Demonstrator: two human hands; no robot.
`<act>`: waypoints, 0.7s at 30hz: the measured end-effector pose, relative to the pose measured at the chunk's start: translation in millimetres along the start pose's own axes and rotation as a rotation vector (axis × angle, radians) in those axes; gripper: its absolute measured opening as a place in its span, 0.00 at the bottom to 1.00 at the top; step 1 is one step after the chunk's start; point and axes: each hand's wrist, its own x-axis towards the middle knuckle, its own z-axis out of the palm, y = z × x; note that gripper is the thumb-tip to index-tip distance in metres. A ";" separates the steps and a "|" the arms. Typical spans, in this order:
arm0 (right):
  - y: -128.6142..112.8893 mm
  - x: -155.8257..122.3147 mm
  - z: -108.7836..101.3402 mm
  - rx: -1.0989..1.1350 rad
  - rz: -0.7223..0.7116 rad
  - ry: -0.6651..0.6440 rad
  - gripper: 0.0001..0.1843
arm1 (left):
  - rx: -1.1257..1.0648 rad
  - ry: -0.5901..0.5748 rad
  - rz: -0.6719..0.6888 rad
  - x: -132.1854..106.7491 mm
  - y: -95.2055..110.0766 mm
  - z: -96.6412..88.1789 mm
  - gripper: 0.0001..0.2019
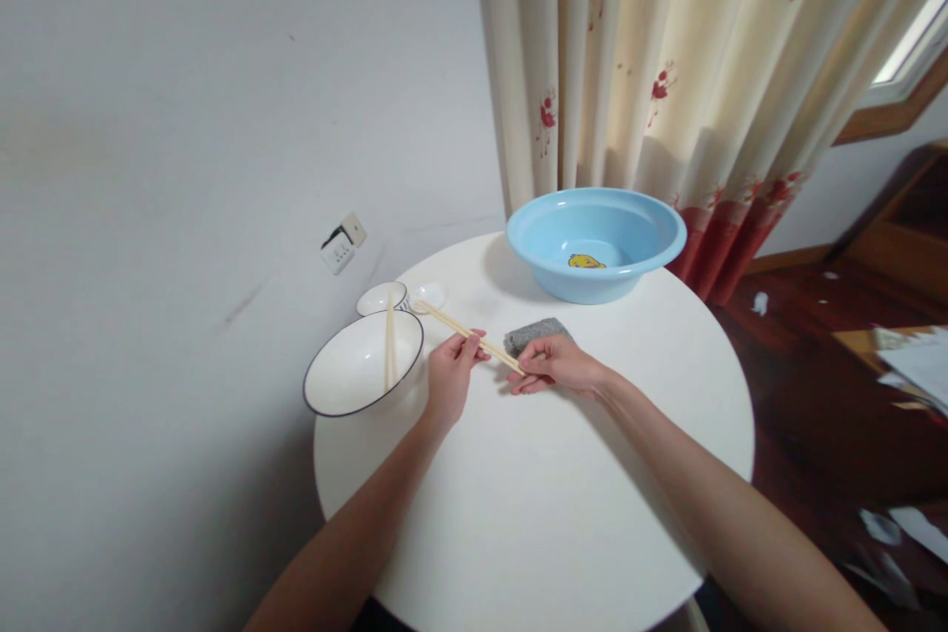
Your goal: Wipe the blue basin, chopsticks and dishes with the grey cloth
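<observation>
A pair of pale chopsticks (445, 318) slants across the space above the white round table (533, 504). My left hand (454, 365) is closed around their middle, and my right hand (552, 363) pinches their lower right end. Just behind my right hand lies a grey cloth (533, 331), partly covered by that hand. To the left of my left hand stands a large white bowl (348, 365) with a dark rim. Another pair of chopsticks (390, 346) rests across its right side. Behind it are a small bowl (380, 297) and a small white dish (431, 296).
A light blue basin (596, 227) with a yellow duck picture stands at the table's back. A white wall (185, 168) with a socket (339, 253) borders the left. Curtains (637, 69) hang behind. Papers (914, 360) lie on the right.
</observation>
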 end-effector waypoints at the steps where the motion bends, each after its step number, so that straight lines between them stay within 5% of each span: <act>1: 0.9 0.3 0.4 -0.003 -0.005 -0.005 0.17 | 0.004 0.003 -0.005 -0.2 0.5 0.3 0.18; 21: 10.2 1.5 0.5 0.036 0.148 -0.206 0.16 | 0.082 -0.036 0.031 -2.7 5.9 1.5 0.17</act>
